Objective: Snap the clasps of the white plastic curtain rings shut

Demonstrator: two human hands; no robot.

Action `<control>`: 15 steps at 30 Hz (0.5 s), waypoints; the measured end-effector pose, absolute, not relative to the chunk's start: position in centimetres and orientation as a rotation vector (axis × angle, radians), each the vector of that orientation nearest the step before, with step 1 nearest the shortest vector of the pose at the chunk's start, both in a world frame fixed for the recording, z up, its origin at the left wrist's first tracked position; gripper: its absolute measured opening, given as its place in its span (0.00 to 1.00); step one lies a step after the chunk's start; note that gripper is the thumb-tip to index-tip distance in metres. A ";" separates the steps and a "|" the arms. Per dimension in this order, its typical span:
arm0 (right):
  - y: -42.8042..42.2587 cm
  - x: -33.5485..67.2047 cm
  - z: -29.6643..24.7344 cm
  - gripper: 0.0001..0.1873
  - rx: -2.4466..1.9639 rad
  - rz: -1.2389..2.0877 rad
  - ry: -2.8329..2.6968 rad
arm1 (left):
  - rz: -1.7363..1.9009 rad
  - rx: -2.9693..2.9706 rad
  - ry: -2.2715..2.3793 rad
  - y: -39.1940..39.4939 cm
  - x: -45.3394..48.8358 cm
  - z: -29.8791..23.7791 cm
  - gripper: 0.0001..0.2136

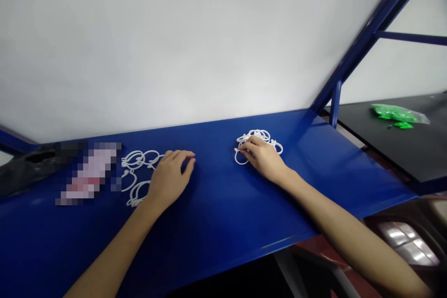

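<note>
My right hand [261, 156] is over a pile of thin white rings with small knobs [260, 134] at the middle right of the blue table. Its thumb and fingertips are pinched at the knob of one white ring [240, 162], whose loop hangs toward me at the pile's near left edge. Beside a second, looser group of white rings [134, 160] rests my left hand [171, 174]. Its thumb and index finger are apart with nothing between them, and the hand hides part of that group.
The blue table [216, 214] runs along a white wall [195, 46]. On the left lie a black plastic bag [28, 172] and a blurred-out flat item [91, 172]. A blue metal frame [359, 51] rises at the right. Beyond it, a black table [380, 144] carries a clear bag of green pieces [398, 113].
</note>
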State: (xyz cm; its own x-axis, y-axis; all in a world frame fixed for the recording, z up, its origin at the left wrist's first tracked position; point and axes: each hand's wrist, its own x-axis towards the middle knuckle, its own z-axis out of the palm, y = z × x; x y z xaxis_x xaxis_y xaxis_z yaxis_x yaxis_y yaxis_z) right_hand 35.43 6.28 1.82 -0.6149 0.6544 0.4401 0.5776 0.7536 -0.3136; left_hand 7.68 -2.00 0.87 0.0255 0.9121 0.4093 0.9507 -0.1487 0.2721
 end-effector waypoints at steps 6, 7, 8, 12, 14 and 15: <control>7.1 36.5 2.2 0.07 -1.095 -0.070 -2.468 | -0.176 -1.805 -2.083 -2.1 5.0 1.1 0.17; 7.2 36.5 2.2 0.07 -1.099 -0.076 -2.469 | -0.131 -1.794 -2.094 -2.2 4.8 1.1 0.16; 7.3 36.5 2.1 0.07 -1.095 -0.075 -2.472 | -0.094 -1.798 -2.099 -2.2 4.8 1.2 0.15; 7.3 36.5 2.1 0.08 -1.038 -0.063 -2.450 | -0.038 -1.850 -2.093 -2.4 5.0 1.2 0.14; 7.2 36.5 2.3 0.08 -1.018 -0.068 -2.414 | -0.072 -1.874 -2.089 -2.5 5.1 1.2 0.13; 7.1 36.5 2.4 0.08 -1.012 -0.072 -2.396 | -0.094 -1.883 -2.088 -2.5 5.1 1.3 0.13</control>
